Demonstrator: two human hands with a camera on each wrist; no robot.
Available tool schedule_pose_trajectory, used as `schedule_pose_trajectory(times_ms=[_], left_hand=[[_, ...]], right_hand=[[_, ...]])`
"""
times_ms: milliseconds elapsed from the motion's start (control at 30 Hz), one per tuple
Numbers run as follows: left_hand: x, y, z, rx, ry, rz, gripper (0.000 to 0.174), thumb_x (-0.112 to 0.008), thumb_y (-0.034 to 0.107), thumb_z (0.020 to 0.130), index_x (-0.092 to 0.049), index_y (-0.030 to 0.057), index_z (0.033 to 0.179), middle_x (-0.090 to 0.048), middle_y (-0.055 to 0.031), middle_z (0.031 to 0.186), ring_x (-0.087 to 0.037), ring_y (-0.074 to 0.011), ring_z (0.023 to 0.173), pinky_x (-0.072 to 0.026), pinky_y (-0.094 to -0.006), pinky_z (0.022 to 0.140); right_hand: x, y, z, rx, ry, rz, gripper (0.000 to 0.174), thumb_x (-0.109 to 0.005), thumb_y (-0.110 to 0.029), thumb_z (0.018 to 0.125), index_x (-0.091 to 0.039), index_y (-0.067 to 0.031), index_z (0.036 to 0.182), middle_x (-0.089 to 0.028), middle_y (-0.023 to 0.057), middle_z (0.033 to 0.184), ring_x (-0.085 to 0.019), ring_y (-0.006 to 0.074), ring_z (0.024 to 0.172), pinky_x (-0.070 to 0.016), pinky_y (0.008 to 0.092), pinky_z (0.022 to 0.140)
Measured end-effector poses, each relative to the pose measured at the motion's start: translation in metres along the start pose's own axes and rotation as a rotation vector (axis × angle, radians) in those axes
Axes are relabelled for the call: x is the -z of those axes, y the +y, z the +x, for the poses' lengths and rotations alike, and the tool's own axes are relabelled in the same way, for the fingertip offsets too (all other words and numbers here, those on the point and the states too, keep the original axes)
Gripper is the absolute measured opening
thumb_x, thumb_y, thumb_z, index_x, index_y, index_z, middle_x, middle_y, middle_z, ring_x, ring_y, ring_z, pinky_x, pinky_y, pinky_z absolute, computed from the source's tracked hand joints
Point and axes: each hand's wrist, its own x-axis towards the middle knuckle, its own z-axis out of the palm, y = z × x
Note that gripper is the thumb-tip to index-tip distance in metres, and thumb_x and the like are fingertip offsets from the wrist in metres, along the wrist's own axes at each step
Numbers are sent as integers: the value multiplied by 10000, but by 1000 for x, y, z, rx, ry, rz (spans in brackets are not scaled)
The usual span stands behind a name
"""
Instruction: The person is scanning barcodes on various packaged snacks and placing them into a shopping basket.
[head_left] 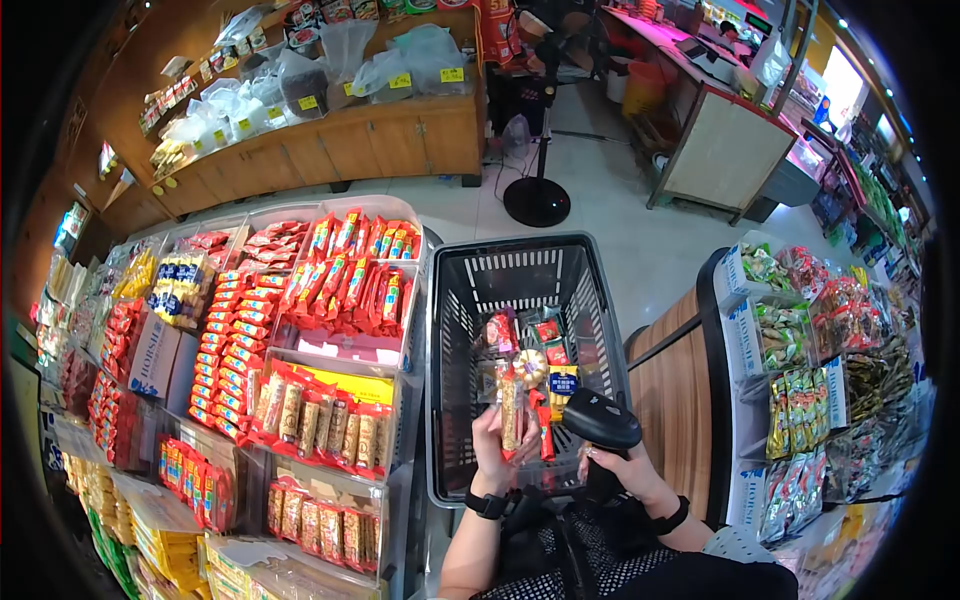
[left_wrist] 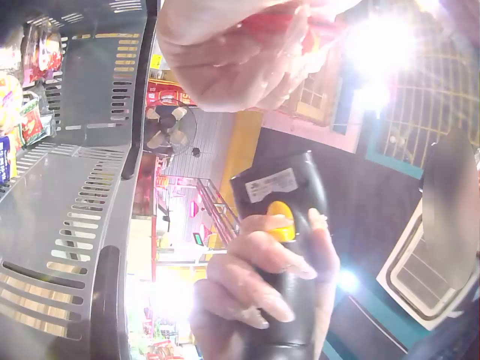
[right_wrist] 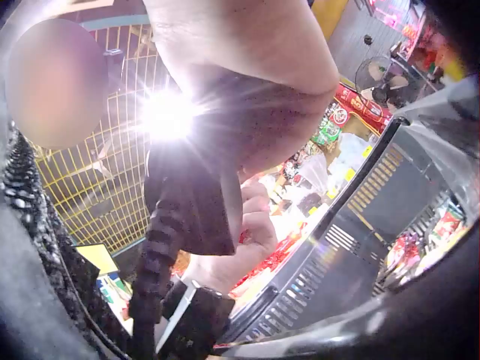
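Observation:
The left hand (head_left: 490, 447) grips a long wrapped snack bar (head_left: 511, 412) with red packaging, held upright over the near part of a black basket (head_left: 447, 400). Just right of it, the right hand (head_left: 630, 470) is wrapped round the handle of a black handheld scanner (head_left: 602, 420). In the left wrist view the right hand's fingers (left_wrist: 259, 274) curl round the scanner (left_wrist: 274, 187) beside its yellow trigger (left_wrist: 281, 222). Inside the basket lie a round beige item (head_left: 530, 364), a blue and yellow packet (head_left: 562, 388) and several red packets (head_left: 501, 330).
Bins of red-wrapped snacks (head_left: 345, 290) stand left of the basket. Right of it are a wooden panel (head_left: 668, 385) and a shelf of bagged goods (head_left: 795, 400). Beyond are a black round stand base (head_left: 537, 203), a wooden cabinet (head_left: 330, 150) and a counter (head_left: 722, 140).

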Motion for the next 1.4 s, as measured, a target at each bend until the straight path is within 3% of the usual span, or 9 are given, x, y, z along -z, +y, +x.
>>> schedule_pose_trajectory(times_ms=[100,200,367,567,700,833,900,1267,1400], left_hand=[[-10,-3,-1,37,122,90,515,-264,516,917,-469,46,875,-383,-7,481,-321,-89,331,-276,-222,342],[-11,-8,-7,18,195,225,459,-289,469,933,-479,59,853,-426,-22,499,-349,-105,332,-297,-230,345],[7,21,-28,-139,278,536,269,-544,277,901,-536,66,1068,-501,51,688,-458,-22,599,-376,-187,527],[23,124,-97,-754,999,1498,333,-634,267,808,-611,73,1078,-636,-96,834,-602,-206,740,-470,-323,667],[21,205,-134,-653,1378,2199,403,-656,268,761,-589,86,1114,-616,-122,1006,-595,-289,847,-468,-377,747],[44,251,-135,-599,1252,2338,376,-636,332,777,-605,66,1040,-615,-135,1002,-605,-293,841,-478,-385,714],[52,256,-131,-332,1269,2388,361,-617,372,788,-620,59,968,-624,-136,978,-616,-292,797,-484,-395,668],[58,236,-132,-408,1311,2493,332,-622,347,790,-611,44,927,-568,-117,1011,-523,-262,943,-412,-391,754],[31,214,-125,-631,1292,2520,354,-624,323,795,-582,22,976,-551,-134,1051,-503,-270,976,-391,-393,811]], right_hand=[[-2,-5,-4,15,-68,-11,244,-592,-19,805,-568,8,1046,-622,50,844,-604,124,750,-496,287,687],[2,-6,-9,150,-147,-558,197,-657,-27,722,-646,12,915,-660,55,774,-621,102,765,-489,259,716],[1,1,-29,103,27,-341,168,-620,-4,760,-629,25,926,-639,50,736,-610,101,664,-491,251,636],[12,-3,-36,78,108,-163,143,-596,-1,794,-606,35,932,-623,49,725,-603,109,652,-490,258,613],[12,-1,-37,91,105,-163,158,-597,-1,795,-604,31,949,-623,42,739,-603,110,665,-489,257,621],[9,1,-41,142,97,-202,156,-600,-3,795,-606,32,947,-625,36,753,-601,104,677,-489,256,632],[9,1,-42,127,102,-181,150,-600,-5,796,-608,32,941,-627,35,756,-600,100,680,-488,255,634],[23,9,-34,138,54,-275,184,-562,1,828,-523,10,1008,-583,53,746,-596,138,664,-496,267,613],[13,3,-33,108,121,-192,166,-603,-17,804,-588,29,962,-616,40,761,-600,116,664,-487,259,623]])
